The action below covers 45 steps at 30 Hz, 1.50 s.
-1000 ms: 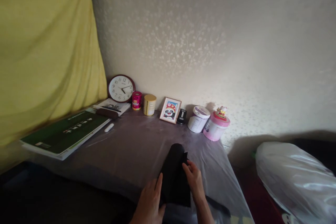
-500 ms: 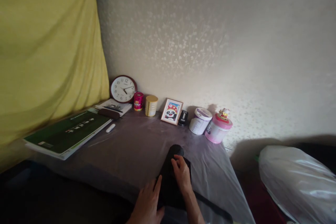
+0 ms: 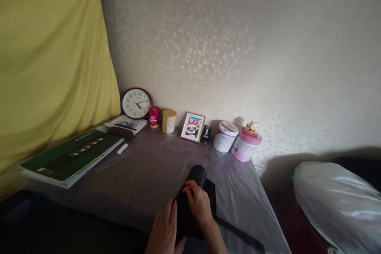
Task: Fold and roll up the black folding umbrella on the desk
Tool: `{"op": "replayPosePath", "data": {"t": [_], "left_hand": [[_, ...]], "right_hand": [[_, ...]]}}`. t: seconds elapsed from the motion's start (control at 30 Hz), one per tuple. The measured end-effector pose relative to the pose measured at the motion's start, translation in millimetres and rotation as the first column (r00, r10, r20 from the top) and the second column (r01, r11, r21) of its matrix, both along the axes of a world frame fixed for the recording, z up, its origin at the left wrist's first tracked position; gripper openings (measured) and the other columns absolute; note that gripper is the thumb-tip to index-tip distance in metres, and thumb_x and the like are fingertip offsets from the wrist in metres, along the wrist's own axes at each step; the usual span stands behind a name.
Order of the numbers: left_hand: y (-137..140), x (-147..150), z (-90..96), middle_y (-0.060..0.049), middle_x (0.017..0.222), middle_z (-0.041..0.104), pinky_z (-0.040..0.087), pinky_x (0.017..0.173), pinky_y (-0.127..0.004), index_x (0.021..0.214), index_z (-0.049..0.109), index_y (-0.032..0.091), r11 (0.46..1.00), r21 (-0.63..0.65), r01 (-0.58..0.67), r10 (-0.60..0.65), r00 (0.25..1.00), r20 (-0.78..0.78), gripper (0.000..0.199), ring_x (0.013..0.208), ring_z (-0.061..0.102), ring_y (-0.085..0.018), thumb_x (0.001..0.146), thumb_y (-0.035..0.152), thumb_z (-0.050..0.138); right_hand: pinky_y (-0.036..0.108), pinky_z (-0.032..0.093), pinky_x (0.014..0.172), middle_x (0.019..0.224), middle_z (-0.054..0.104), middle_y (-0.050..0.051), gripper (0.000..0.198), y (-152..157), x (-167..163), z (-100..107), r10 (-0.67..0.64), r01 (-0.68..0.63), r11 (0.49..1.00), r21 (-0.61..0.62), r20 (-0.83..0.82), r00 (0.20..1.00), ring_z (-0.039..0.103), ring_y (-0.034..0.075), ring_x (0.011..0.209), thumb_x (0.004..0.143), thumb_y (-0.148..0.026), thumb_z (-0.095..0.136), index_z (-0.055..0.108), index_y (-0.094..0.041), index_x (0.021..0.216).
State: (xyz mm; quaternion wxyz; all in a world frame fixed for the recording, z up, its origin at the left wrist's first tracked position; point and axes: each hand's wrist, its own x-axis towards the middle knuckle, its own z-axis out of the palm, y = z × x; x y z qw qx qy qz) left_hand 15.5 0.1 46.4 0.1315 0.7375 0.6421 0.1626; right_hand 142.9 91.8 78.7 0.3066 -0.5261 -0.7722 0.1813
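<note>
A long black fabric bundle (image 3: 197, 172) with a rounded far end lies on the table in front of me; its exact kind I cannot make out. My left hand (image 3: 163, 228) rests along the bundle's left side, fingers stretched out, thumb low near its close end. Over the top of it my right hand (image 3: 198, 204) has thumb and fingers bent together at the left edge. What those fingertips pinch is too small to tell. A black strap (image 3: 239, 234) runs from beneath the right forearm toward the lower right.
Along the wall stand a clock (image 3: 137, 103), a pink tin (image 3: 154, 117), a yellow-lidded can (image 3: 169, 122), a panda picture frame (image 3: 192, 127), a white tub (image 3: 225, 139) and a pink tub (image 3: 245, 147). Left lies a green book (image 3: 71, 156). A plastic-covered bulk (image 3: 333, 198) sits right.
My right hand has moved left across the black bundle, its fingertips now at the left edge. My left hand stays alongside. The view has shifted slightly.
</note>
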Motion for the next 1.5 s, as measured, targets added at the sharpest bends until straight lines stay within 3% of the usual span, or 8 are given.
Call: {"op": "replayPosePath", "data": {"t": [0.17, 0.43, 0.57, 0.7, 0.87, 1.2, 1.33, 1.5], "left_hand": [[2.1, 2.8, -9.9, -0.01, 0.149, 0.021, 0.034, 0.105, -0.046, 0.141, 0.018, 0.023, 0.969, 0.228, 0.099, -0.091, 0.995, -0.043, 0.082, 0.133, 0.027, -0.031, 0.067, 0.02, 0.053], [11.7, 12.6, -39.4, -0.014, 0.146, 0.027, 0.038, 0.103, -0.04, 0.141, 0.014, 0.016, 0.978, 0.192, 0.083, -0.075, 0.996, -0.05, 0.086, 0.132, 0.031, -0.025, 0.061, 0.001, 0.041], [13.0, 9.3, -46.6, -0.013, 0.146, 0.029, 0.037, 0.104, -0.038, 0.142, 0.01, 0.016, 0.982, 0.171, 0.076, -0.076, 0.997, -0.01, 0.086, 0.132, 0.031, -0.021, 0.061, -0.003, 0.034], [13.7, 3.5, -36.2, -0.014, 0.146, 0.028, 0.035, 0.105, -0.037, 0.142, 0.011, 0.013, 0.994, 0.061, 0.095, -0.094, 0.995, -0.019, 0.086, 0.131, 0.033, -0.023, 0.061, 0.001, 0.039], [14.2, 1.2, -7.3, -0.014, 0.146, 0.028, 0.033, 0.105, -0.034, 0.141, 0.014, 0.008, 0.989, -0.119, 0.086, -0.095, 0.993, -0.065, 0.084, 0.129, 0.036, -0.023, 0.061, 0.006, 0.042], [16.1, 2.3, 5.9, -0.009, 0.143, 0.036, 0.043, 0.09, -0.04, 0.141, 0.012, 0.02, 0.984, -0.178, 0.008, -0.032, 0.991, -0.13, 0.091, 0.119, 0.046, -0.029, 0.058, 0.005, 0.044], [18.7, -1.7, -7.6, -0.013, 0.145, 0.029, 0.045, 0.087, -0.028, 0.142, 0.003, 0.015, 0.976, -0.207, 0.072, -0.058, 0.996, 0.072, 0.09, 0.114, 0.052, -0.022, 0.061, 0.003, 0.042], [20.6, -5.6, -17.5, -0.016, 0.143, 0.031, 0.04, 0.095, -0.028, 0.142, 0.003, 0.013, 0.982, -0.148, 0.115, -0.077, 0.968, 0.24, 0.089, 0.12, 0.047, -0.021, 0.062, 0.003, 0.041]], "right_hand": [[0.022, 0.045, 0.068, 0.081, 0.072, -0.002, 0.021, 5.8, -3.9, 0.3, 0.026, -0.026, 0.998, -0.066, 0.009, 1.0, 0.068, 0.015, 0.079, 0.085, -0.019, 0.042, 0.059, -0.024, 0.095], [0.023, 0.046, 0.069, 0.079, 0.072, -0.002, 0.023, 6.0, -5.9, 12.3, 0.079, -0.084, 0.991, -0.108, -0.047, 0.996, 0.067, 0.015, 0.077, 0.085, -0.016, 0.043, 0.062, -0.024, 0.093], [0.025, 0.046, 0.078, 0.088, 0.07, 0.001, 0.023, -4.7, 0.1, 10.4, 0.163, -0.158, 0.985, 0.067, -0.081, 0.983, 0.062, 0.015, 0.087, 0.089, -0.022, 0.042, 0.065, -0.024, 0.095], [0.041, 0.029, 0.103, 0.107, 0.067, 0.001, 0.025, -4.0, 2.7, -1.5, 0.199, -0.197, 0.965, 0.173, 0.001, 0.98, 0.049, 0.019, 0.115, 0.089, -0.017, 0.043, 0.066, -0.025, 0.098], [0.048, 0.018, 0.107, 0.114, 0.065, -0.001, 0.03, 23.4, 3.1, -10.5, 0.188, -0.196, 0.971, 0.137, 0.072, 0.98, 0.044, 0.019, 0.122, 0.091, -0.018, 0.039, 0.066, -0.028, 0.099], [0.041, 0.039, 0.096, 0.116, 0.062, 0.013, 0.035, 66.5, 25.8, -35.7, -0.175, 0.207, 0.95, 0.234, -0.151, 0.973, 0.054, 0.023, 0.111, 0.086, -0.027, 0.037, 0.063, -0.015, 0.107], [0.034, 0.048, 0.086, 0.101, 0.068, 0.012, 0.034, 50.2, 46.5, -46.9, -0.35, 0.387, 0.921, 0.033, -0.358, 0.865, 0.063, 0.022, 0.094, 0.081, -0.03, 0.039, 0.063, -0.015, 0.1], [0.031, 0.05, 0.08, 0.094, 0.07, 0.009, 0.03, 26.2, 56.2, -42.0, -0.339, 0.309, 0.941, -0.14, -0.437, 0.833, 0.065, 0.021, 0.09, 0.076, -0.031, 0.042, 0.062, -0.017, 0.093]]}}
